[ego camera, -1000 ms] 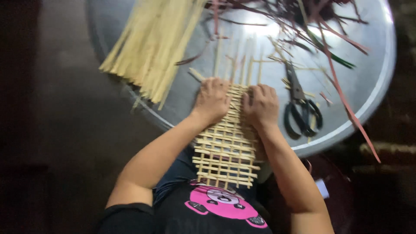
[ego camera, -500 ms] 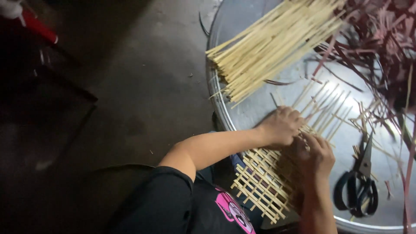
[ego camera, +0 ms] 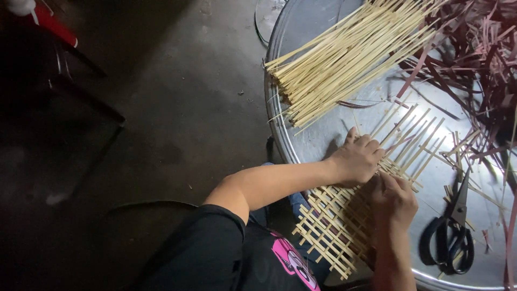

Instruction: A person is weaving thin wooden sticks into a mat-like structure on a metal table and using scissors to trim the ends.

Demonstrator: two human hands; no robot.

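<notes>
dim concrete floor (ego camera: 177,124) across the left half of the frame, dark and bare-looking; red object (ego camera: 51,24) with dark legs at upper left. round metal tray (ego camera: 323,134) filling the right half, rim catching light.

on the tray, upper centre: loose bundle of pale bamboo strips (ego camera: 350,59), fanned, unwoven. upper right: tangle of dark reddish strips (ego camera: 474,59). lower right: black-handled scissors (ego camera: 449,234), lying flat, apart from both hands.

woven mat (ego camera: 334,231) at lower centre, half on the tray edge and overhanging toward the lap. open lattice of pale strips, crossed over and under, lower portion finished-looking. upper end unfinished: free strip ends (ego camera: 414,134) sticking out toward upper right, not yet crossed.

left hand (ego camera: 356,159) pressed palm down on the mat's upper edge, fingers curled over the strips, holding them flat. right hand (ego camera: 396,199) just below and right of it, fingers bent onto the weave, seemingly pinching or pushing a strip; exact grip hard to tell, knuckles hiding the fingertips.

judged progress: roughly a small panel woven, working edge under the hands, long free ends left to fill, large supply of strips untouched.
</notes>
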